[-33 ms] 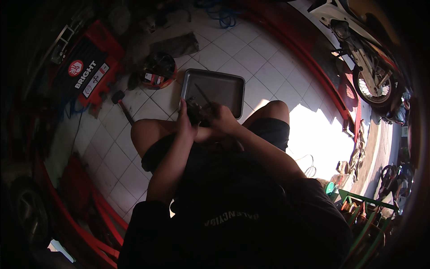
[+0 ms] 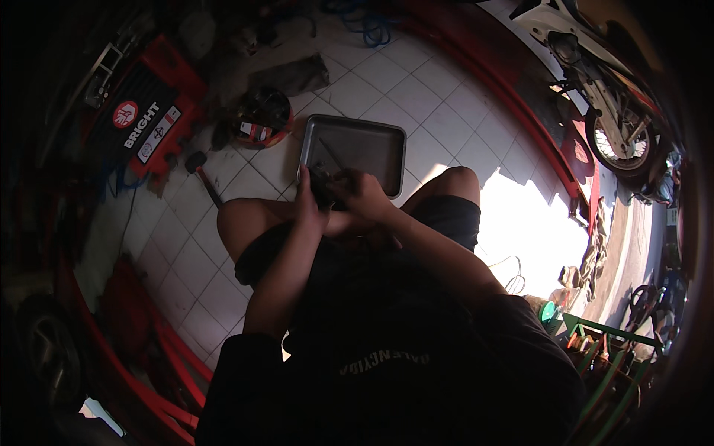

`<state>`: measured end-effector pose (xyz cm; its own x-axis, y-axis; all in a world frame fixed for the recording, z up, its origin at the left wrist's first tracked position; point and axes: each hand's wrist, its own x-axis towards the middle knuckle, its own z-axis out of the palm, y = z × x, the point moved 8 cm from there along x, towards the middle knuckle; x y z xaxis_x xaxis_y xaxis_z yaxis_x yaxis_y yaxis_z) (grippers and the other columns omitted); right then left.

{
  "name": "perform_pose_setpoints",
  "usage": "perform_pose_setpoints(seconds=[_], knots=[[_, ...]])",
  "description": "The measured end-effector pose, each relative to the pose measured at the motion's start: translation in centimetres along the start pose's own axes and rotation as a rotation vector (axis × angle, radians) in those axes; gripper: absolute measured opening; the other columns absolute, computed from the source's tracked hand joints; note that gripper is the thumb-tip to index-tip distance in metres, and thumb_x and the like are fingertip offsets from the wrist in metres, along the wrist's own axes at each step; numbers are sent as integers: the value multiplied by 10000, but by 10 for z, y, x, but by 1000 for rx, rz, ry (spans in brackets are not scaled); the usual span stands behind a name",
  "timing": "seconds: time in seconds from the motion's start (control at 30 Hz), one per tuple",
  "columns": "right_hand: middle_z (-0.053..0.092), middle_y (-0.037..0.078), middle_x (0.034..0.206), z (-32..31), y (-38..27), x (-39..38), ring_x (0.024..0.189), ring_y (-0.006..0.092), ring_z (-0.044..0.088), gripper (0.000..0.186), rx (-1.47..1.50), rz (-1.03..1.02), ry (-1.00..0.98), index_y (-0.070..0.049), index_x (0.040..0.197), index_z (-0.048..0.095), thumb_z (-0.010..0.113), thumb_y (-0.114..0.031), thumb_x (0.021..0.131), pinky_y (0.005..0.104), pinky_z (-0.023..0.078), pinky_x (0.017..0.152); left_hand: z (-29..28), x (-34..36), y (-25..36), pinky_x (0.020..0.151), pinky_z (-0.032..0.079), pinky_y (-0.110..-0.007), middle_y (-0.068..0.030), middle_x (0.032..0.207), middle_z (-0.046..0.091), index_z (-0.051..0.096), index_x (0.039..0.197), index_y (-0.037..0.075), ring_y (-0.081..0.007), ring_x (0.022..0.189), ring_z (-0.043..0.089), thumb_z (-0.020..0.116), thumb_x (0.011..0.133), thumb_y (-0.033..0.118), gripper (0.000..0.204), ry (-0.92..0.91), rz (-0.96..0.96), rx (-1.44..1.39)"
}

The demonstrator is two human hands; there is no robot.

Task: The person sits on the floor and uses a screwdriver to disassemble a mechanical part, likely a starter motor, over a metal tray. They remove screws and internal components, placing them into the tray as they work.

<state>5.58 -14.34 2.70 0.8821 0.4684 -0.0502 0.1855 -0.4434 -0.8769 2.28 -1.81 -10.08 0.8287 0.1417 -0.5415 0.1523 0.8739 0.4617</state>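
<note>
My left grip holds a dark part, my right grip a rod. I think working it means holding still.

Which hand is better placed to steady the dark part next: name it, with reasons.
Left, probably: the left hand flanks the dark part on its left, while the right hand seems taken up with a thin tool. Dimness hides exact grips.
</note>
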Motion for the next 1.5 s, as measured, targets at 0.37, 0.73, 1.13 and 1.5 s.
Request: perform_pose_setpoints(seconds=[0.37,0.73,1.13,1.5], knots=[[717,217,801,17,7,13,759,345,730,361,-36,18,121,18,950,754,771,-310,801,390,577,712,1,-19,-3,1019,457,-406,-106,1224,640,604,1259,62,-260,1158,599,535,985,548,562,-83,21,-32],[749,172,863,24,23,11,790,233,736,345,150,134,57,1,996,765,800,-270,785,354,579,746,-32,4,-8,941,525,-403,-109,1179,642,570,1276,66,-264,1089,635,593,975,491,521,-71,76,-41],[744,170,865,32,35,17,770,215,724,349,274,256,-23,27,1009,754,792,-233,779,342,575,733,-31,0,-7,997,488,-418,-124,1247,641,575,1307,43,-286,1152,615,531,969,581,637,-14,79,1],[743,172,863,22,36,14,767,216,729,368,229,288,32,35,977,754,811,-254,756,341,579,716,-26,0,-9,1022,471,-428,-125,1270,631,565,1332,44,-294,1172,602,549,966,570,641,-51,72,-3]])
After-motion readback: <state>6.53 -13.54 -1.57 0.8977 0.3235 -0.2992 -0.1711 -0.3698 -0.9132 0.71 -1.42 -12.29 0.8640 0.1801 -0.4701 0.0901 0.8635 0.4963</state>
